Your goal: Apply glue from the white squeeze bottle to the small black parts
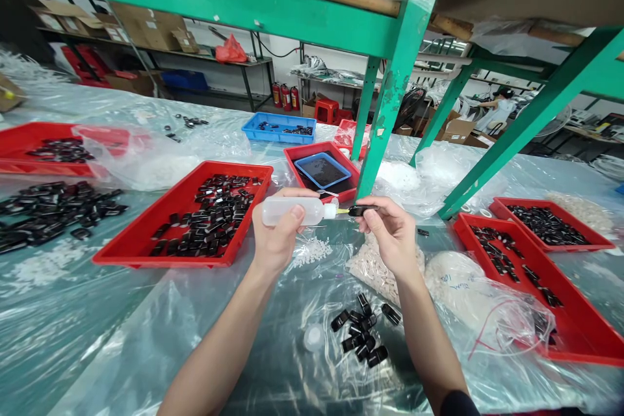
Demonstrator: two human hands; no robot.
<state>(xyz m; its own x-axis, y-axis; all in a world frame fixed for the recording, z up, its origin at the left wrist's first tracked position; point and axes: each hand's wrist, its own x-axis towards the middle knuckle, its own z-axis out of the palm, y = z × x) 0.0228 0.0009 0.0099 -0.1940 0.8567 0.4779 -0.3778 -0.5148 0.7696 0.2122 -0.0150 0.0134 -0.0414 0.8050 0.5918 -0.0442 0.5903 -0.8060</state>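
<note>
My left hand [280,234] is wrapped round a translucent white squeeze bottle [292,211], which lies on its side in the air with its thin yellowish nozzle [342,210] pointing right. Between the fingers of my right hand [390,231] is a small glossy black plastic part [359,210]. The nozzle tip meets the left end of that part; whether it goes inside, I cannot tell. Below the hands lies a loose pile of similar black parts [358,335], with a round translucent cap [314,338] beside it. Small white pieces [312,251] are scattered under the bottle.
Red trays [110,259] of black parts stand left and right, with a blue tray [277,136] farther back. Bags of small pale pieces [375,266] lie near my right forearm. A green metal post [385,104] rises behind my right hand. Someone in light clothing [497,110] is far off.
</note>
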